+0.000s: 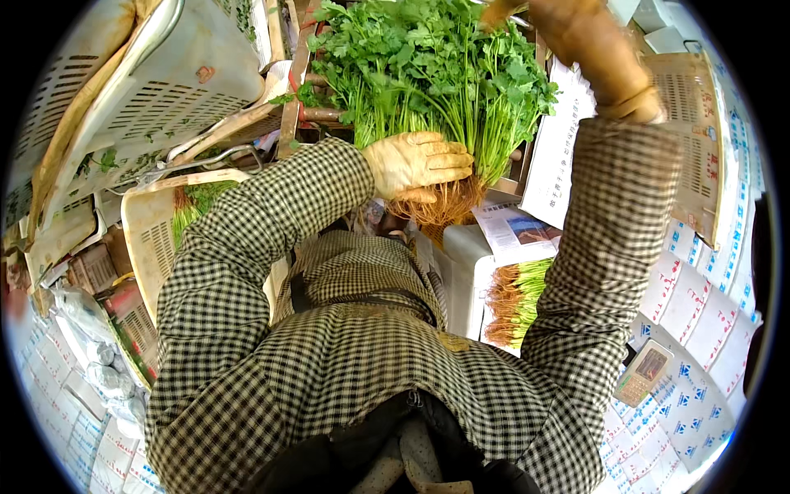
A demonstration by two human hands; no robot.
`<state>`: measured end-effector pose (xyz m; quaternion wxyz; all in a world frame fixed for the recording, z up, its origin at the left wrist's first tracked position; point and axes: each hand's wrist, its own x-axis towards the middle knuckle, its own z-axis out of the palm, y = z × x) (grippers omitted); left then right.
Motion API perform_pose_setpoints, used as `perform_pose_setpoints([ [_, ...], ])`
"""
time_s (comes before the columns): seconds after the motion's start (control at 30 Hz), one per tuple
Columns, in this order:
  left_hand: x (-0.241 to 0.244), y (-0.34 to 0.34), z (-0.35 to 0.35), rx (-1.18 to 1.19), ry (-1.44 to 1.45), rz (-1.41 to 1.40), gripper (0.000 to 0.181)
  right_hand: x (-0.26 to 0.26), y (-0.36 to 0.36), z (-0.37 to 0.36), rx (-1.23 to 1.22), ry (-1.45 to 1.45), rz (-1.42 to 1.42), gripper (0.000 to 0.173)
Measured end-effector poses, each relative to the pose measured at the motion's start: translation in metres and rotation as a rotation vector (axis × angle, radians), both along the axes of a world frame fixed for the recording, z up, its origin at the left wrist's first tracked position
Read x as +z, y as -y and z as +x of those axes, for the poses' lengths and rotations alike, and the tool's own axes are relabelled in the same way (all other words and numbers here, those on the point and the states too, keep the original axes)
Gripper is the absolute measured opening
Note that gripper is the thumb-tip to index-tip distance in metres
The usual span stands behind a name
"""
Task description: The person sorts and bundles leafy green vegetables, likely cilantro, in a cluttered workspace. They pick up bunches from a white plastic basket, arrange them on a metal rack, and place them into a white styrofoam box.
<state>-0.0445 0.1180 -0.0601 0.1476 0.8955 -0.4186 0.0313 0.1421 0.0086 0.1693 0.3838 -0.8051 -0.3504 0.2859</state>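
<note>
A thick bunch of leafy green herbs [426, 68], resembling coriander or Chinese celery, lies before me with its leaves away from me. Its tangled brown roots [441, 204] point towards my body. My left hand [423, 163], in a stained pale glove, rests across the lower stems just above the roots. Its fingers are straight and its thumb lies over the roots. At the top right, my right hand [555, 25] is raised near the leaf tops, in a brownish glove. It is blurred and partly cut off by the frame edge, so its grip cannot be judged.
A wooden frame [289, 120] borders the greens. Slotted plastic crates [185, 68] lean at the left, and another crate [145, 228] holds more greens. Rooted greens [518, 302] lie in a white box [469, 247] at my right. A calculator-like device [644, 372] rests on printed boxes [691, 395].
</note>
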Motion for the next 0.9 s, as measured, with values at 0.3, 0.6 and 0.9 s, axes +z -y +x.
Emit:
perform_pose_setpoints([
  [0.3, 0.038, -0.027, -0.003, 0.089, 0.12, -0.38, 0.049, -0.055, 0.019, 0.018, -0.384, 0.398, 0.205, 0.07],
  [0.6, 0.009, -0.101, 0.07, 0.208, 0.219, -0.387, 0.046, -0.153, 0.029, -0.126, 0.059, 0.835, 0.022, 0.045],
  [0.9, -0.003, -0.101, 0.072, 0.301, 0.222, -0.335, 0.039, -0.145, -0.017, -0.124, 0.25, 0.481, -0.845, 0.014],
])
